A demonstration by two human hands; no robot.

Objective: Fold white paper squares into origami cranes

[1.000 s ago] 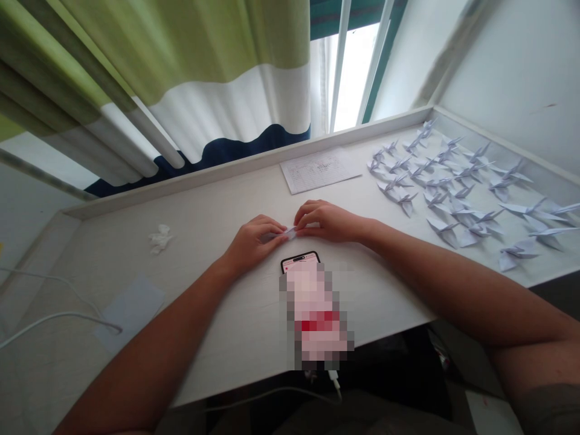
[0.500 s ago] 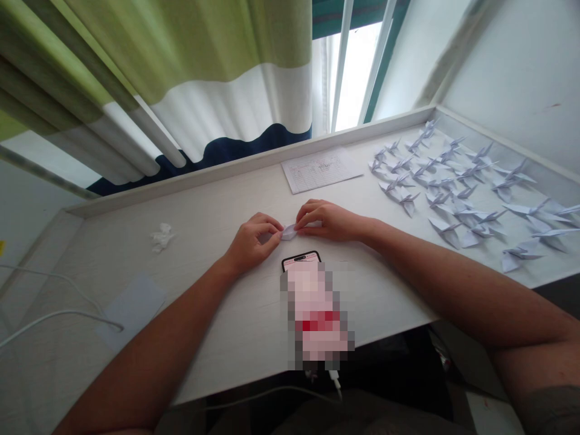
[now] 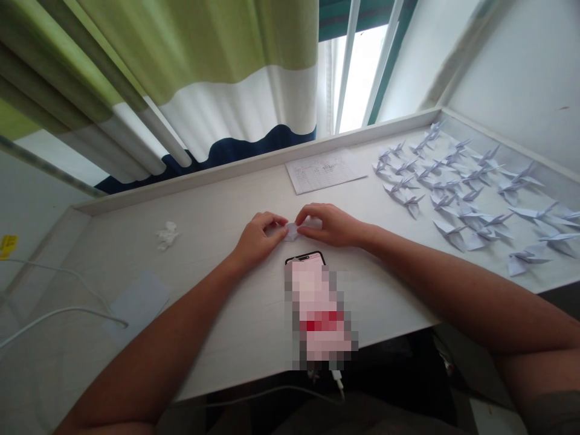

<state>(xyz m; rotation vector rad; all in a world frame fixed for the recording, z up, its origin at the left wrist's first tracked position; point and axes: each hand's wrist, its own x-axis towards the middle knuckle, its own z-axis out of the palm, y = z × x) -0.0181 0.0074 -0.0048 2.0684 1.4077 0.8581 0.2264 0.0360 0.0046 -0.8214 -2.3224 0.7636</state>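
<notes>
A small folded piece of white paper (image 3: 291, 232) lies on the desk between my two hands, just beyond the phone. My left hand (image 3: 261, 237) pinches its left side between thumb and fingers. From the right, my right hand (image 3: 330, 225) has its thumb and curled fingers closed on the other side of the paper. Part of the paper is covered by my fingers, so its exact folded shape is hard to make out. Directly below it lies a phone (image 3: 312, 302) with a pinkish, blurred-out screen.
Several white paper cranes (image 3: 457, 181) crowd the right side of the desk (image 3: 217, 362). A printed sheet (image 3: 326, 171) lies near the back ledge. On the left are a crumpled tissue (image 3: 167, 235), a blank paper sheet (image 3: 138, 302) and a white cable (image 3: 67, 310).
The view has shifted slightly. Both hands stay at the folded paper; my right fingers look more arched, and the paper shows a slightly different outline between them.
</notes>
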